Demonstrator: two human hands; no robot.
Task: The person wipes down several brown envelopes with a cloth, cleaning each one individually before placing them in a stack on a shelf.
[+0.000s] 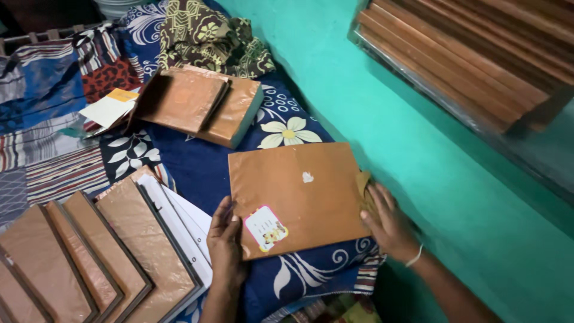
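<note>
Head view, looking down onto a bed covered with a dark blue sheet (197, 167) printed with white flowers. Near the middle, a brown-paper-covered book (299, 194) lying flat on the sheet, close to the bed's edge by the green wall (382, 119). Left hand (226, 242) laid on the book's near left corner, fingers partly curled, thumb resting on top of the cover. Right hand (387, 224) pressed on the book's right edge, fingers spread over a folded flap of brown paper; pale band at the wrist. On the cover's lower left corner, a small rounded rectangular label (265, 227), white with a pink border and a little coloured picture. Near the cover's middle, a small white speck (308, 177). Farther up the bed, two more brown-covered books (203, 104), overlapping, with a white and yellow paper (110, 107) just beside them to the left. Lower left, a fanned row of brown-covered notebooks (89, 257), overlapping one another. Top right, slatted wooden shutters (466, 54).
</note>
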